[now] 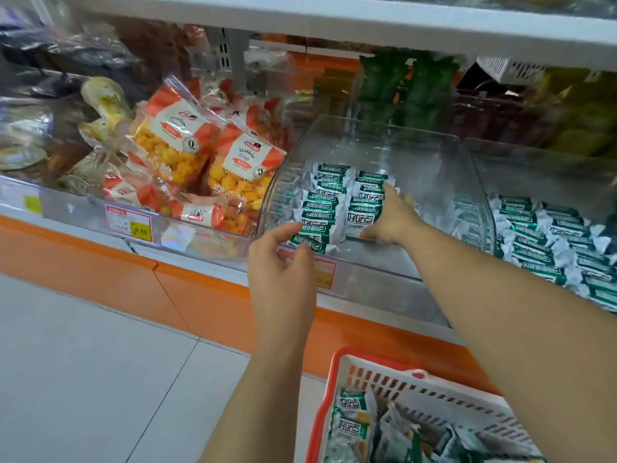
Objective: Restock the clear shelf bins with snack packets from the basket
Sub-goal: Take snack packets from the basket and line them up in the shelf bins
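Observation:
A clear shelf bin [377,135] in the middle of the shelf holds two rows of green-and-white snack packets [325,202]. My right hand [389,215] reaches into the bin and holds the right-hand stack of packets, thumb under it and fingers along its side. My left hand [283,262] is at the bin's front edge, fingers loosely curled, touching the front packet of the left row. A red-and-white basket [337,389] at the bottom right holds several more of the same packets [354,426].
A neighbouring clear bin [547,168] on the right is full of the same green packets. Orange crisp bags [233,162] fill the bin to the left. An upper shelf board [334,18] hangs overhead. An orange base [100,262] runs along the grey tiled floor [83,362].

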